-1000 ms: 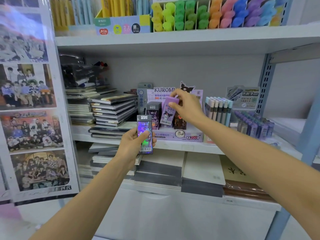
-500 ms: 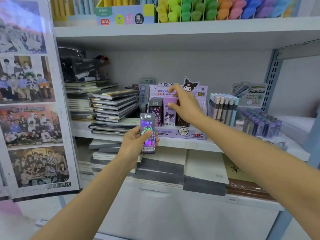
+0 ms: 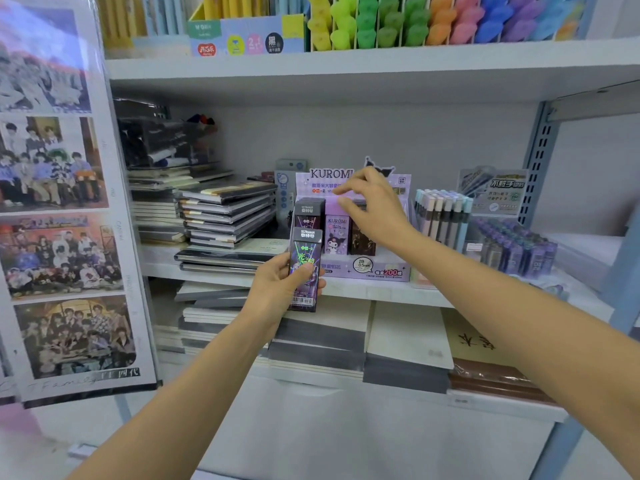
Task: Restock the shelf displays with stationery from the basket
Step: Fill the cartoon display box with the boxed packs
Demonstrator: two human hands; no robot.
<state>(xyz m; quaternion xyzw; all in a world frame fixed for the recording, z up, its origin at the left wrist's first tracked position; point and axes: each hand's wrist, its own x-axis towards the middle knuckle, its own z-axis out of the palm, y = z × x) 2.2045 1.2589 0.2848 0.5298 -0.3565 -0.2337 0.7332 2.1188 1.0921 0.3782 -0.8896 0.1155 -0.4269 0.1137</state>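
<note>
One dark box [image 3: 304, 268] stands upright at centre frame, gripped by the left hand [image 3: 277, 289], thumb across its front and fingers curled behind, just before the purple display [image 3: 377, 271] on the middle shelf [image 3: 367, 292]. I judge the risk to be at the slot: the row looks tight, so pushing the box in at a tilt could topple the lilac box [image 3: 336, 233] or shove the light display back. It is a slim carton, glossy, with green lettering, a grey top band and a barcode low down. Right of centre, the right hand [image 3: 374, 209] hovers over the row with fingers loosely spread, holding nothing I can see. Pens [image 3: 443, 216] stand right, notebooks [image 3: 225, 216] left
</note>
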